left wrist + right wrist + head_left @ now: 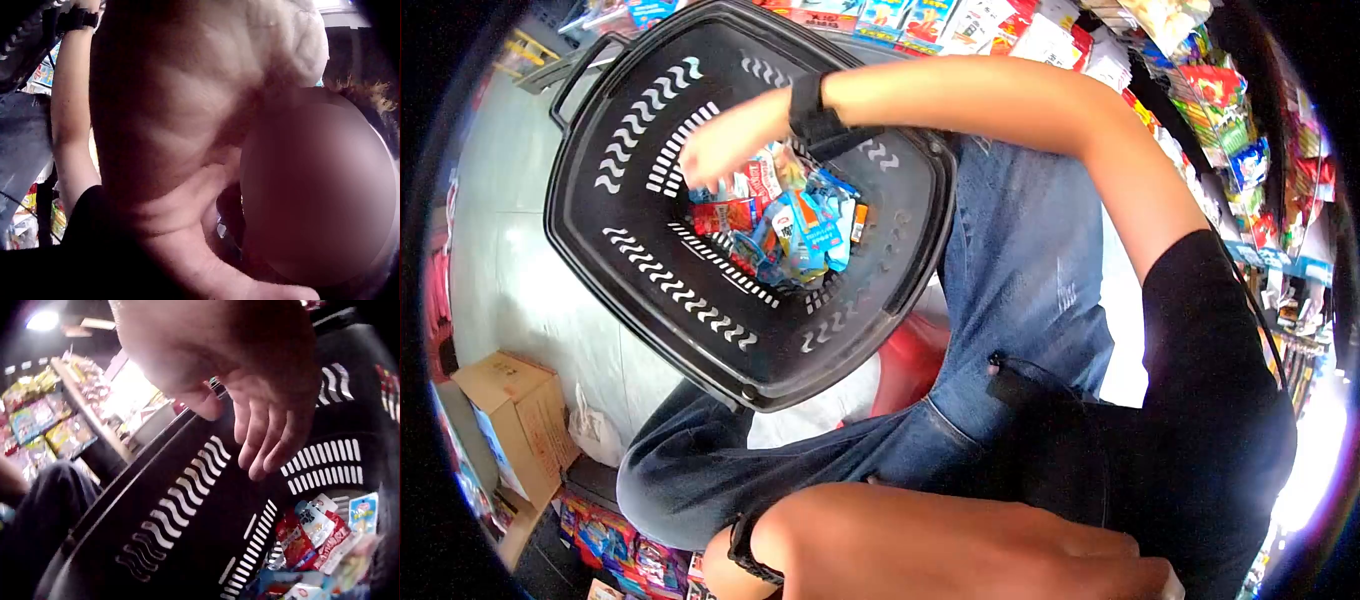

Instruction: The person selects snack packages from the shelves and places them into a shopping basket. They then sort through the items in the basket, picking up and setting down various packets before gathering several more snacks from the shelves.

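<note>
My right hand point(725, 145) hangs over the inside of a black plastic shopping basket point(625, 212), above a heap of small snack packets point(810, 230). Its fingers are loosely bent, with nothing between them in the right wrist view, and a gap separates the fingertips from the packets point(312, 540). Blue, red and white wrappers make up the heap at the basket's bottom. My left hand point(960, 545) is raised close in front of my body, near the head. In the left wrist view its palm point(187, 112) looks bare and the thumb stretches out along the bottom.
The basket stands by my jeans-clad legs point(1020, 270). A cardboard box point(520, 410) and a white bag point(593, 430) are at the left on the grey floor point(510, 260). Shelves of bagged snacks point(1215, 90) line the right side, with more packets point(925, 20) behind the basket.
</note>
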The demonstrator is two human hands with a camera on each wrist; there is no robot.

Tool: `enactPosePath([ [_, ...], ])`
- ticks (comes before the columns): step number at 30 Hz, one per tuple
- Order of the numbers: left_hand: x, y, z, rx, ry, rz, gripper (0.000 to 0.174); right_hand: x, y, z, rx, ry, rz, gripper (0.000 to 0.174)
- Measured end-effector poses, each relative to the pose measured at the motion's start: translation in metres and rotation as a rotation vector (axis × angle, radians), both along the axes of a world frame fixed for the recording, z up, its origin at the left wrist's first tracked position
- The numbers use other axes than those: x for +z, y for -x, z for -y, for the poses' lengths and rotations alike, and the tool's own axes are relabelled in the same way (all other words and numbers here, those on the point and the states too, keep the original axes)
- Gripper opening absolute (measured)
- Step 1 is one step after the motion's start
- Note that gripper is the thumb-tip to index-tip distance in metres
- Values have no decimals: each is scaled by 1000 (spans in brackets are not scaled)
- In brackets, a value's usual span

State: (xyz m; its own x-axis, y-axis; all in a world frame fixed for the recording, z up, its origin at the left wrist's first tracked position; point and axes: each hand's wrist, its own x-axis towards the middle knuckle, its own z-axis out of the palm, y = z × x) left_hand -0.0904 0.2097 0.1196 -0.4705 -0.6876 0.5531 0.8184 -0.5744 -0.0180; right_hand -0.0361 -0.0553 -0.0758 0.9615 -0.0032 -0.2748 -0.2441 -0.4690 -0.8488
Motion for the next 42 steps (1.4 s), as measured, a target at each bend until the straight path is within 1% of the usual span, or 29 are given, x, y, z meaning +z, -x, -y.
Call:
enactPosePath([
  [1,0,1,0,-3,-15,0,69,1,8,6,-197,-117,-26,40],
  [3,-1,3,0,-2,-39,-3,68,-1,10,18,-240,-231,-132,43],
  [4,-1,5,-1,-4,-50,-5,67,-5,11,20,-246,-217,-157,43],
  [5,-2,5,-2,-10,-71,-10,66,-9,9,21,-197,-108,-161,39],
  [7,-4,9,-5,-24,-129,-23,65,-27,9,17,-175,59,-95,35],
  [8,-6,11,-5,-32,-153,-30,65,-36,10,14,-112,73,-95,35],
  [9,-6,12,-6,-39,-178,-34,64,-43,7,13,-19,169,-90,33],
  [11,-3,13,-8,-61,-241,-46,63,-53,3,6,71,166,-27,35],
  [12,-2,14,-9,-67,-277,-52,63,-42,2,0,153,257,3,35],
  [15,4,17,-14,-72,-383,-61,61,-48,-5,-8,181,369,92,34],
  [16,6,18,-16,-75,-422,-61,60,-58,-8,-9,130,356,193,35],
  [17,9,18,-18,-70,-460,-62,60,-66,-11,-5,154,386,185,35],
  [20,13,16,-21,-62,-525,-48,58,-58,-11,-2,189,440,178,35],
  [22,6,8,-4,-125,-399,91,46,-53,-7,1,206,465,179,35],
  [23,-19,6,13,-214,-129,199,39,-51,-5,1,216,472,179,35],
  [24,-27,8,15,-157,-140,347,46,-51,-3,-1,225,481,174,35],
  [26,-45,10,17,-76,-153,655,73,-70,-5,-3,241,480,152,35],
  [27,-49,12,20,90,-113,937,34,-85,-7,-3,242,473,145,35],
  [28,-57,18,20,236,153,1308,11,-77,-2,-13,257,483,87,32],
  [29,-59,21,16,395,459,1681,10,-67,9,-23,268,496,29,30],
  [31,-71,32,6,773,859,1961,11,-83,20,-21,573,676,-31,28],
  [33,-69,34,6,942,1386,2008,13,-44,29,-51,820,890,-553,26],
  [34,-68,37,3,993,1522,2084,14,-60,33,-55,892,831,-616,29],
  [35,-70,38,0,946,1494,2138,14,-78,36,-60,966,771,-682,33],
  [37,-76,43,-4,859,1430,2247,16,-60,52,-71,829,732,-723,35],
  [39,-76,44,-4,706,1496,2496,23,-86,64,-62,978,722,-631,26],
  [41,-76,41,3,565,1541,2713,27,-105,67,-60,975,724,-715,24],
  [42,-77,42,7,468,1528,2762,30,-116,68,-60,980,703,-762,23],
])
